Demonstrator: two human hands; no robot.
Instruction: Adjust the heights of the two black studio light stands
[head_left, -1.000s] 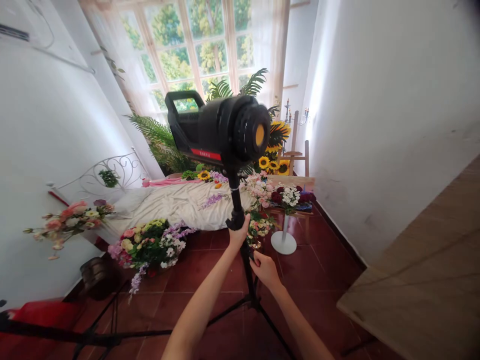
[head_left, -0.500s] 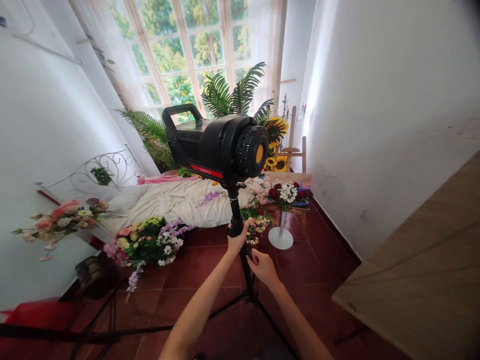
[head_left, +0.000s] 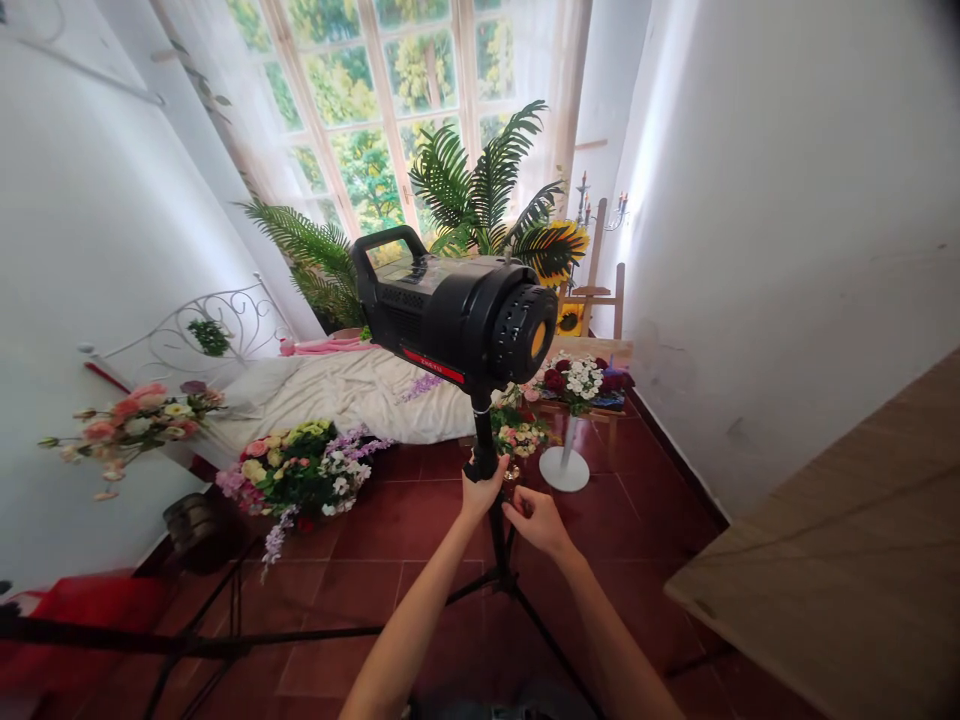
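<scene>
A black studio light with a top handle and a red label strip sits on a black light stand. Its round front, with a yellow disc in the centre, faces right. My left hand is wrapped around the stand's column just under the collar below the light. Beside the column, slightly lower and to the right, my right hand has its fingers curled in against the pole. Whatever those fingers pinch, perhaps a knob, is hidden. The stand's legs spread out over the red tiled floor.
Behind the light are a bed with cream bedding, palm leaves and a window. Flower arrangements stand left, and a white-based flower stand right. Dark stand legs cross the lower left. A brown panel juts in at right.
The light has dropped a little against the background and shifted slightly right. Both hands stay at the column, the right one a bit farther out to the right. The view has turned slightly.
</scene>
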